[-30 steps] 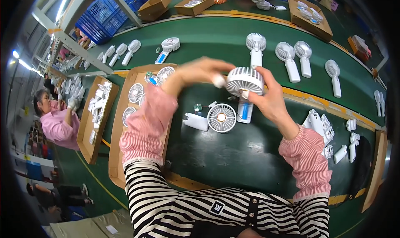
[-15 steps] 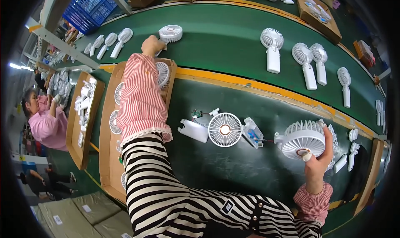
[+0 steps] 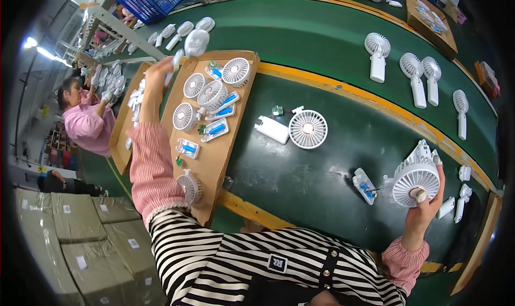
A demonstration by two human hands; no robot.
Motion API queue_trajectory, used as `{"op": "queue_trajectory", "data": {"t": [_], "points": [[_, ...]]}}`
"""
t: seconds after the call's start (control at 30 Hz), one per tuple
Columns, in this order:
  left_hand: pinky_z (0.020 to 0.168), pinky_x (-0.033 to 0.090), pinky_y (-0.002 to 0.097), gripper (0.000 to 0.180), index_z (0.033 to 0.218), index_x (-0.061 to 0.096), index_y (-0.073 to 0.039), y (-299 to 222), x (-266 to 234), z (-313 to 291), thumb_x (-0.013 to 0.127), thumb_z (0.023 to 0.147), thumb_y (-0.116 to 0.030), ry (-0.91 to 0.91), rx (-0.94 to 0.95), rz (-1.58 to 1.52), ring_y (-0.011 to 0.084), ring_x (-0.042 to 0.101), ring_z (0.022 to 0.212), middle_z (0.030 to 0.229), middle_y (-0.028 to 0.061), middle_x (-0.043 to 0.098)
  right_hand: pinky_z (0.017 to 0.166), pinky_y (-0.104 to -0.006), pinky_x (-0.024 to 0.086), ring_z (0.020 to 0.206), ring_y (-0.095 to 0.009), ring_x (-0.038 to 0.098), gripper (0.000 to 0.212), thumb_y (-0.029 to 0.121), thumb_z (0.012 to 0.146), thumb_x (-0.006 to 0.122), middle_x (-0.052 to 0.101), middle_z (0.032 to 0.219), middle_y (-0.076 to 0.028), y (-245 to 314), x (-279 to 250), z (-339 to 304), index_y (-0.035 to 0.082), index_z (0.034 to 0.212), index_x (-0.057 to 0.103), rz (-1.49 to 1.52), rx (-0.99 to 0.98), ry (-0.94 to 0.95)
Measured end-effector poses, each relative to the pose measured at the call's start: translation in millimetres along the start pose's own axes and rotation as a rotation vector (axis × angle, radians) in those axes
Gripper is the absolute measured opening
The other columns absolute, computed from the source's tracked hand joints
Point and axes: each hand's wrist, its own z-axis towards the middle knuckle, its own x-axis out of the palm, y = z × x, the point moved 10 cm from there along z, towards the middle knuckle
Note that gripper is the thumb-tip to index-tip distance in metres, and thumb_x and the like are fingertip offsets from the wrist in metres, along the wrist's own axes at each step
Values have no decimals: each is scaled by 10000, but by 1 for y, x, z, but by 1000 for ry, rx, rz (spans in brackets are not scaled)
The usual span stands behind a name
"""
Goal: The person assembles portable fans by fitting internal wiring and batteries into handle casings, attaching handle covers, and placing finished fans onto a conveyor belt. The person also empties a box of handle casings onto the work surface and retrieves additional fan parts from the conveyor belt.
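My left hand [image 3: 155, 76] is closed round the handle of a white handheld fan [image 3: 197, 42], above the far-left end of a cardboard tray. My right hand [image 3: 424, 209] grips a white round fan head [image 3: 410, 183] by its side, thumb at the front grille's centre. Beside that head lies an open handle half [image 3: 365, 187] with a blue battery inside; wires run toward the head. Mid-table lies another fan head [image 3: 308, 129], with a white handle shell [image 3: 272, 129] and a small green circuit board [image 3: 277, 111] at its left.
The cardboard tray [image 3: 241, 123] holds several fan heads and battery handle halves. Several finished-looking fans [image 3: 377, 64] lie on the green belt beyond an orange strip. White parts [image 3: 461, 201] rest at right. A co-worker [image 3: 88, 118] stands at far left, near stacked cartons [image 3: 86, 236].
My left hand has carried the handheld fan leftward, off the belt area toward the tray's far-left corner. The view has turned left, showing more of the tray. My right hand still holds the fan head.
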Motion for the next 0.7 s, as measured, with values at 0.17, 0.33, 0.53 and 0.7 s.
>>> {"op": "queue_trajectory", "data": {"t": [0.17,0.33,0.53,0.7], "points": [[508,368,210,438,1103,564,9,47,-33,-78,567,681,-109,-97,7,315,78,492,615,809,25,581,851,-314,437,996,-209,536,790,289,650,699,497,1129,-127,-22,-40,-11,-28,1273,331,79,40,-82],[792,435,338,489,1044,598,-38,81,-25,-92,659,576,-167,40,96,800,295,572,881,924,186,601,849,-331,444,1003,-223,534,686,212,655,648,511,1113,-133,-29,-79,-18,-20,1244,383,53,45,-132],[817,406,302,376,1067,561,-8,-74,156,-194,601,696,-50,226,519,467,230,528,939,1028,116,552,823,-284,439,931,-167,546,575,170,695,662,540,1050,-89,-50,-102,-2,-18,1189,437,166,23,-156],[702,459,332,418,1015,560,-8,-152,370,-350,690,631,-111,847,741,274,285,564,823,911,136,572,829,-269,422,932,-143,541,496,127,731,647,563,1025,-83,-57,-131,-5,-45,1153,451,204,8,-232]]}}
